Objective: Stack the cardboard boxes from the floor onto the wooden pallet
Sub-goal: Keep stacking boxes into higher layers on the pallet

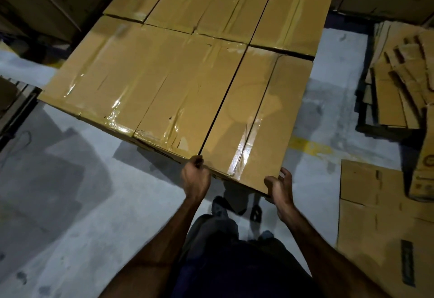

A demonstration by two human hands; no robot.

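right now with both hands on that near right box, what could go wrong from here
The left hand and right hand grip only the near end of the box, so a push could skew it against its neighbour. Glossy tape near the grip may be slippery. Flattened cardboard lies on the floor to the right, a possible slip hazard when stepping back.

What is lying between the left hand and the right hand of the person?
In the head view, the near edge of one taped cardboard box spans between the left hand and the right hand; nothing else.
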